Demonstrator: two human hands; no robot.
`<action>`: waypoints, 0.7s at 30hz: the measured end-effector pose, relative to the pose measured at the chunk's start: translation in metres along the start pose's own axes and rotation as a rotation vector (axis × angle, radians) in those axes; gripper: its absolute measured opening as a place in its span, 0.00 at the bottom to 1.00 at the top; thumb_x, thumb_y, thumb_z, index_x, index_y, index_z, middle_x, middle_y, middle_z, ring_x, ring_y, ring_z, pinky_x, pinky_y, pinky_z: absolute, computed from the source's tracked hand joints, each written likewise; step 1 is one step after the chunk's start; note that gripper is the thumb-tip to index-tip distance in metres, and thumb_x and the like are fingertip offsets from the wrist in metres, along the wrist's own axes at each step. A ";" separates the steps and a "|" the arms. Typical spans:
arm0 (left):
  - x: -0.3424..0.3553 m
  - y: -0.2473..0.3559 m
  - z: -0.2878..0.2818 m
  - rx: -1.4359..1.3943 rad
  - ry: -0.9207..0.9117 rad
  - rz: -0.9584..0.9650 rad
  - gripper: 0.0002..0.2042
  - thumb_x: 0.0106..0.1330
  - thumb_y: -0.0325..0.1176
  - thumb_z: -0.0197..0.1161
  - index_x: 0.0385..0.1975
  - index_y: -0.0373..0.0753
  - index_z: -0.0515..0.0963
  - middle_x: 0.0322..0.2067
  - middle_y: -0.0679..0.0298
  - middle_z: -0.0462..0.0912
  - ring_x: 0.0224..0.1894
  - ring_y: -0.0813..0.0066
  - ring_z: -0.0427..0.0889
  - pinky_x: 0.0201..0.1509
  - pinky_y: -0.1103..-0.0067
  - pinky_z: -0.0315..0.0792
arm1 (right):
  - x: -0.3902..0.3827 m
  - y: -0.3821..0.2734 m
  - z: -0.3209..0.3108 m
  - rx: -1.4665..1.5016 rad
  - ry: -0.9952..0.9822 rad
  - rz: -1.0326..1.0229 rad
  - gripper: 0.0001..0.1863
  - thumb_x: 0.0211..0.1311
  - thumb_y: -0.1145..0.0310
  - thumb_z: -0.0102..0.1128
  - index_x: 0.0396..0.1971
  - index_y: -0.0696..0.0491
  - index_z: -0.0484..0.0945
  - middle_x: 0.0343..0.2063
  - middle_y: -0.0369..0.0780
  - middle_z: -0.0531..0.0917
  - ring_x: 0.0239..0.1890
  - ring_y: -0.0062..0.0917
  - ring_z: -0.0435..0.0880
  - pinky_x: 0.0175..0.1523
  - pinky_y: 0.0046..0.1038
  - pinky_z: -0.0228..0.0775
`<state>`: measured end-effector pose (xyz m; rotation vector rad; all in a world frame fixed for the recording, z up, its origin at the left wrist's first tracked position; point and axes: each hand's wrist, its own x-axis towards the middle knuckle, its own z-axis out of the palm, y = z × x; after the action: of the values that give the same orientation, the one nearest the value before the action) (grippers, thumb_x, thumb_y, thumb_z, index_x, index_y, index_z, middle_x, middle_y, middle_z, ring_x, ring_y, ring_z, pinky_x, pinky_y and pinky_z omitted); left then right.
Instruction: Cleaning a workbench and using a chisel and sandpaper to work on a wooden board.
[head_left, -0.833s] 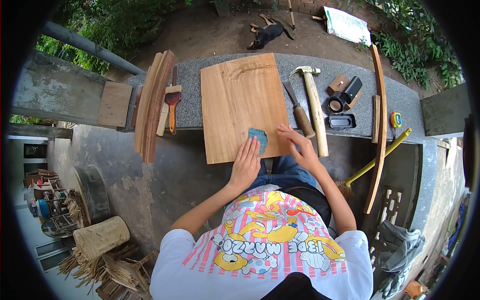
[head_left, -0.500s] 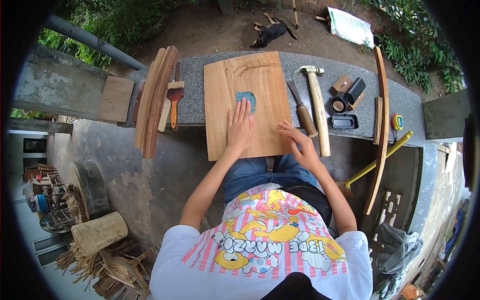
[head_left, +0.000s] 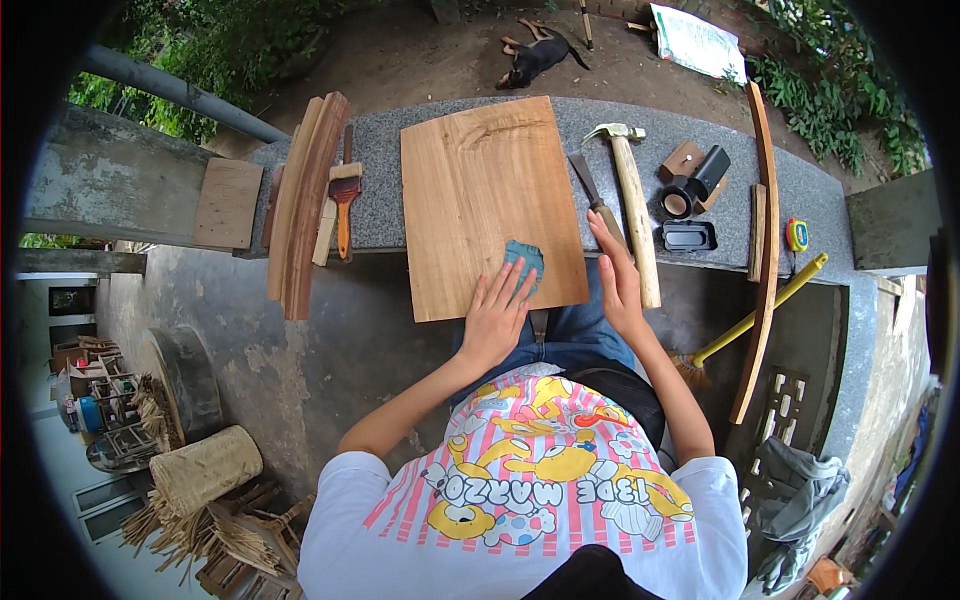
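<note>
A flat wooden board [head_left: 480,180] lies over the near edge of the stone bench, its near end above my lap. On its near right part sits a torn-edged blue-green sheet [head_left: 525,262], apparently sandpaper. My left hand [head_left: 497,312] rests with flat, spread fingers on this sheet. Just past the board's right edge, my right hand [head_left: 620,285] is held edge-on with fingers stretched out, holding nothing. Its fingertips overlap the wooden handle of a long-bladed tool [head_left: 584,178], perhaps a chisel; I cannot tell whether they touch it.
Right of the board are a claw hammer [head_left: 632,205], a black cylindrical device [head_left: 708,172], a small black tray [head_left: 689,236], a curved wood strip [head_left: 768,270] and a tape measure [head_left: 796,235]. Left are a paintbrush [head_left: 345,195] and wood strips [head_left: 310,210]. A dog [head_left: 541,57] lies beyond.
My left hand and the blue-green sheet have slid toward me and to the right across the board. My right hand has left the board's edge and moved right, its fingers now pointing away from me.
</note>
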<state>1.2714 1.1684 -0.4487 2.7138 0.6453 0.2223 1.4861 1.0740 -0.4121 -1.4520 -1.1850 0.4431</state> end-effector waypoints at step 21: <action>0.030 -0.001 0.004 -0.036 -0.067 0.227 0.26 0.74 0.39 0.45 0.72 0.50 0.57 0.73 0.62 0.54 0.75 0.65 0.52 0.75 0.53 0.41 | 0.000 0.002 -0.001 0.017 0.049 0.039 0.20 0.76 0.69 0.37 0.61 0.61 0.69 0.66 0.47 0.69 0.73 0.38 0.58 0.74 0.36 0.47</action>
<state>1.2987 1.1821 -0.4508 2.7437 0.3110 0.1955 1.4876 1.0739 -0.4134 -1.4657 -1.1133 0.4414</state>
